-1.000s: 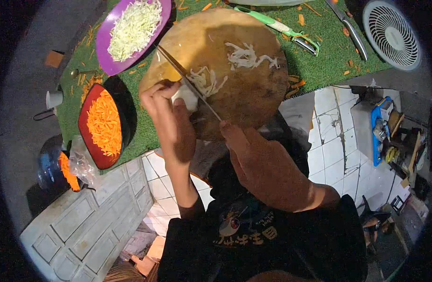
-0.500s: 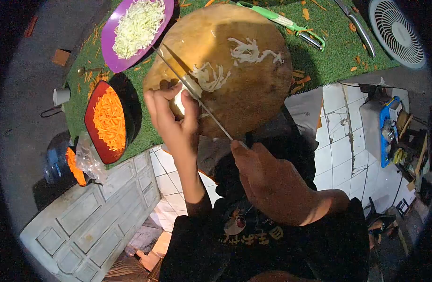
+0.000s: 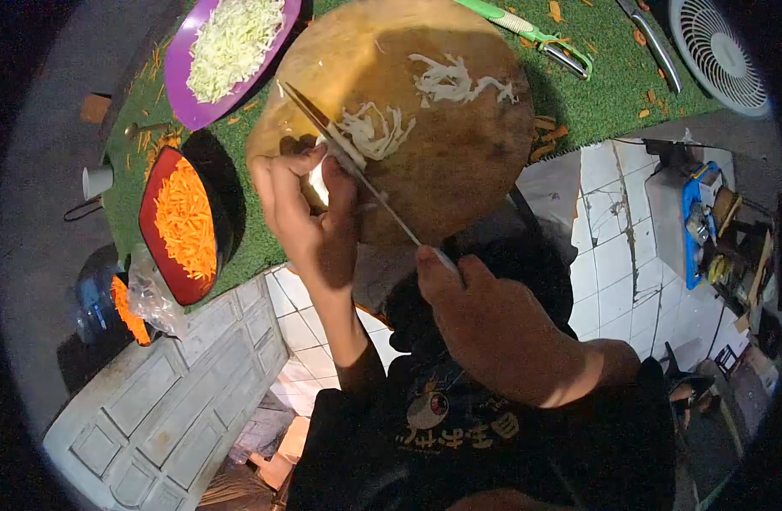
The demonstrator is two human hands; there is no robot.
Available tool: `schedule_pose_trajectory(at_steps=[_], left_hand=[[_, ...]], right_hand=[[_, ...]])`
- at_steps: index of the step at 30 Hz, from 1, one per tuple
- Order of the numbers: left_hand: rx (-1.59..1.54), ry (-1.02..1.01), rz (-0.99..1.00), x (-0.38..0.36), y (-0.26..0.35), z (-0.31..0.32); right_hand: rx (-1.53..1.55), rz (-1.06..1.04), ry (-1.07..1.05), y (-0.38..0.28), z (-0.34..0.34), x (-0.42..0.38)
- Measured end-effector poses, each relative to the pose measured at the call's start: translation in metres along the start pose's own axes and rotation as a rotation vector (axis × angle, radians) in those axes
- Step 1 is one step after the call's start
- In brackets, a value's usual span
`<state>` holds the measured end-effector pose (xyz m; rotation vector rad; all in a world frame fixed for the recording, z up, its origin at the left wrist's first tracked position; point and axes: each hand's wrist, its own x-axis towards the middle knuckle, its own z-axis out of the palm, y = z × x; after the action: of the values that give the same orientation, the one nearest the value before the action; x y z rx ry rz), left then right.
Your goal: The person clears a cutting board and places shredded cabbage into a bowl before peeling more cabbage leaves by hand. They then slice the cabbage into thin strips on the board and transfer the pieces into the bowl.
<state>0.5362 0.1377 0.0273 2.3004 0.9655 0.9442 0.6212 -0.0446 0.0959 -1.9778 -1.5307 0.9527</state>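
On the round wooden board (image 3: 459, 170), my left hand (image 3: 310, 200) has its fingers wrapped round a white vegetable piece (image 3: 319, 183) at the board's left edge. My right hand (image 3: 484, 319) grips the handle of a long knife (image 3: 386, 204). Its blade slants up and left across the board, close against the piece and my left fingertips. Just right of the blade lies a small heap of pale shreds (image 3: 375, 132). More white shreds (image 3: 459, 83) are spread on the upper right of the board.
Shredded cabbage fills a purple plate (image 3: 180, 94) at the upper left. Below it, a red dish (image 3: 152, 192) holds orange shreds. A green peeler (image 3: 518, 25), a second knife (image 3: 659, 53) and a white round fan-like grille (image 3: 721, 55) lie at the upper right.
The view has shifted slightly, so the plate and dish appear further left. Both hands keep their grips, and the knife stays beside the white piece.
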Motion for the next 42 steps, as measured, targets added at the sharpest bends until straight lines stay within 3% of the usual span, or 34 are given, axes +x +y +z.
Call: schedule_pose_trajectory(at_steps=[1, 8, 17, 25, 28, 32, 35, 38, 40, 42], left_hand=[[-0.031, 0.017, 0.006, -0.001, -0.002, 0.001], [-0.013, 0.002, 0.045, -0.005, -0.002, -0.005], [-0.016, 0.070, -0.013, -0.005, 0.004, -0.003], [-0.020, 0.099, 0.029, -0.005, 0.006, 0.001], [-0.021, 0.088, -0.009, -0.006, 0.004, 0.000], [-0.020, 0.069, 0.014, -0.004, 0.001, -0.001], [-0.032, 0.065, 0.026, -0.005, -0.001, -0.001], [-0.056, 0.083, 0.013, -0.006, -0.002, 0.002], [-0.057, 0.104, 0.005, -0.008, -0.002, 0.001], [-0.078, 0.107, 0.018, -0.006, -0.001, 0.000]], right_hand=[[0.035, -0.082, 0.105, 0.004, 0.004, 0.002], [-0.019, 0.016, 0.104, -0.002, -0.002, 0.012], [0.228, 0.035, 0.163, 0.004, -0.005, -0.005], [0.124, -0.160, 0.312, 0.006, 0.011, -0.005], [0.162, -0.031, 0.150, 0.002, 0.005, -0.004], [0.099, -0.117, 0.199, -0.002, 0.001, 0.001], [0.122, 0.023, 0.112, -0.004, 0.004, 0.008], [-0.016, -0.188, 0.269, 0.002, 0.011, 0.013], [0.065, -0.022, 0.179, 0.001, 0.011, 0.018], [0.095, -0.030, 0.194, 0.002, 0.009, 0.019]])
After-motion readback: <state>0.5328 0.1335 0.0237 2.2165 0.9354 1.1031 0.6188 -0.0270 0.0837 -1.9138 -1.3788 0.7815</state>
